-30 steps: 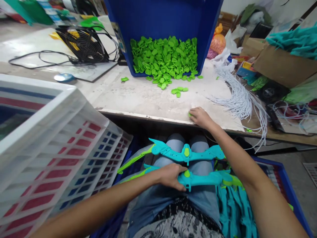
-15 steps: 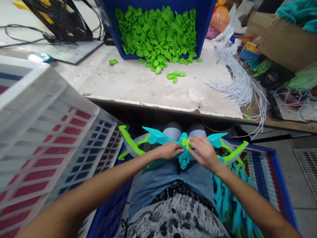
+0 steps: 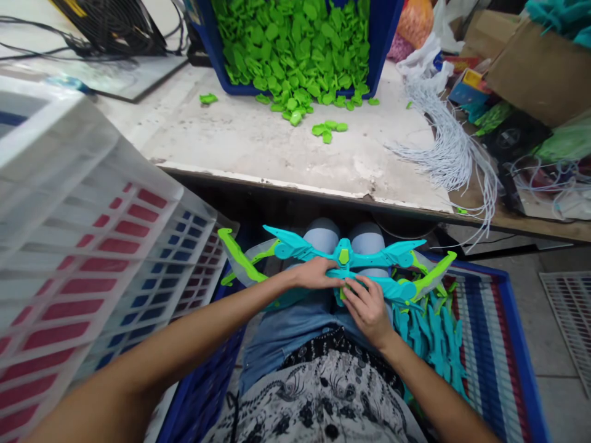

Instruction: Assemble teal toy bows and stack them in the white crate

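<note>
While the white surface point(image 3: 277, 151) spreads out beyond the near turquoise bow point(image 3: 393, 288), carrying a blue bin point(image 3: 386, 46) of loose green pieces point(image 3: 295, 55), a white basket point(image 3: 106, 147) stands left of that bow and a blue crate point(image 3: 521, 344) with turquoise parts point(image 3: 436, 344) right of it. The near bow lies over the lap point(image 3: 295, 338), its long axis running left to right; a far turquoise bow point(image 3: 307, 251) lies roughly parallel just beyond it. The left hand point(image 3: 316, 274) comes from the near bow's left and seems to grip it beside its middle. The right hand point(image 3: 369, 304) meets that middle from the body side and is nearer to the small green bit point(image 3: 342, 294) showing there at its fingertips. Its fingers are bent together; whether they pinch the bit or merely press it, I cannot tell.

Half a second earlier the right hand was higher, at the near bow's far side, with a green bit beside the far bow's green insert point(image 3: 344, 256). Now it sits closer to the body, and fingers hide most of the near bow's middle, which then lay in view.
</note>
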Action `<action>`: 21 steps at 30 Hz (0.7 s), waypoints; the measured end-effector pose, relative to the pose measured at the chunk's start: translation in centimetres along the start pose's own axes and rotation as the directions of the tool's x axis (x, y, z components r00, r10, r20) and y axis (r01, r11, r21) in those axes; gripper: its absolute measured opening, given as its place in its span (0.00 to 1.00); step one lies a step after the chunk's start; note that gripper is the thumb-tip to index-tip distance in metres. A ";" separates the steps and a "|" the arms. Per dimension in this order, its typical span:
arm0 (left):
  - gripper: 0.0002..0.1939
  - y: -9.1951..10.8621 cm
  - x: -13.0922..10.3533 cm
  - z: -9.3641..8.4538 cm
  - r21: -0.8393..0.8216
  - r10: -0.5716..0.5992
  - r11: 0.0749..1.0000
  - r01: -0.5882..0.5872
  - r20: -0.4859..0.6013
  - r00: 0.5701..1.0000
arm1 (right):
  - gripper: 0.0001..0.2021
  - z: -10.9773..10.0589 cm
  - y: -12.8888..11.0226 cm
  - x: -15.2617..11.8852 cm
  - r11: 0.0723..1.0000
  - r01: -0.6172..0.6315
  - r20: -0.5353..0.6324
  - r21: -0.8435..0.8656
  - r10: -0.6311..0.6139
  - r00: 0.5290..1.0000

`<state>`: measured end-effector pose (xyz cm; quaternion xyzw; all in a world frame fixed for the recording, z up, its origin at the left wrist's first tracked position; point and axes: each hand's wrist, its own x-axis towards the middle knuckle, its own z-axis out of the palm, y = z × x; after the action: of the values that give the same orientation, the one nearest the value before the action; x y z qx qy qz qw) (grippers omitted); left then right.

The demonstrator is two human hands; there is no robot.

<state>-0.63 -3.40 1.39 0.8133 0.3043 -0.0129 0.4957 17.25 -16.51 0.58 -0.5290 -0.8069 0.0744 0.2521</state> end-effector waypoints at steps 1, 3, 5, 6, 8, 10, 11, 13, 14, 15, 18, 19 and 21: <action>0.25 0.1 -0.1 0.1 -0.009 -0.009 1.000 0.009 -0.010 1.000 | 0.12 0.1 0.0 0.0 0.999 -0.040 -0.015 0.016 0.040 0.999; 0.28 0.3 -0.2 0.4 -0.004 -0.050 0.999 0.050 -0.040 0.998 | 0.08 0.2 0.1 0.1 0.990 -0.129 -0.040 0.058 0.131 0.991; 0.29 0.5 -0.3 0.8 0.015 -0.087 0.996 0.088 -0.063 0.994 | 0.13 0.3 0.4 0.5 0.971 -0.218 -0.015 0.093 0.220 0.975; 0.28 0.6 -0.3 1.0 0.021 -0.094 0.995 0.095 -0.068 0.993 | 0.17 0.3 0.6 0.8 0.961 -0.261 0.026 0.097 0.259 0.965; 0.25 0.7 -0.3 1.4 0.020 -0.092 0.995 0.094 -0.072 0.993 | 0.26 0.1 1.0 1.6 0.944 -0.321 0.145 0.070 0.309 0.940; 0.23 0.7 -0.4 1.6 0.017 -0.106 0.994 0.107 -0.089 0.990 | 0.29 -0.1 1.4 2.1 0.944 -0.327 0.262 0.032 0.308 0.915; 0.23 0.7 -0.5 1.8 0.015 -0.116 0.993 0.118 -0.098 0.988 | 0.30 -0.3 1.5 2.2 0.951 -0.309 0.292 0.023 0.290 0.912; 0.24 0.7 -0.8 1.9 0.010 -0.126 0.992 0.127 -0.105 0.987 | 0.29 -0.4 1.6 1.9 0.968 -0.247 0.271 0.034 0.229 0.935; 0.24 0.7 -0.9 1.9 0.005 -0.120 0.993 0.121 -0.105 0.987 | 0.27 -0.5 1.5 1.6 0.978 -0.201 0.232 0.047 0.185 0.955; 0.24 0.7 -1.0 1.9 0.000 -0.106 0.994 0.107 -0.103 0.989 | 0.25 -0.5 1.4 1.3 0.987 -0.149 0.186 0.055 0.136 0.973; 0.23 0.6 -1.1 1.8 -0.014 -0.059 0.998 0.058 -0.082 0.995 | 0.16 -0.6 1.1 0.3 0.999 -0.018 0.093 0.037 0.014 0.996; 0.24 0.6 -1.2 1.7 -0.015 -0.049 0.999 0.048 -0.072 0.996 | 0.14 -0.7 1.1 0.1 1.000 0.004 0.085 0.028 -0.006 0.996; 0.27 0.5 -1.1 1.6 -0.015 -0.035 0.999 0.034 -0.047 0.998 | 0.13 -0.7 1.2 0.0 0.999 0.026 0.078 0.022 -0.028 0.997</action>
<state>-0.86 -5.43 1.33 0.8046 0.3300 0.0001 0.4936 18.55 -16.10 0.77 -0.5121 -0.8223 0.1003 0.2268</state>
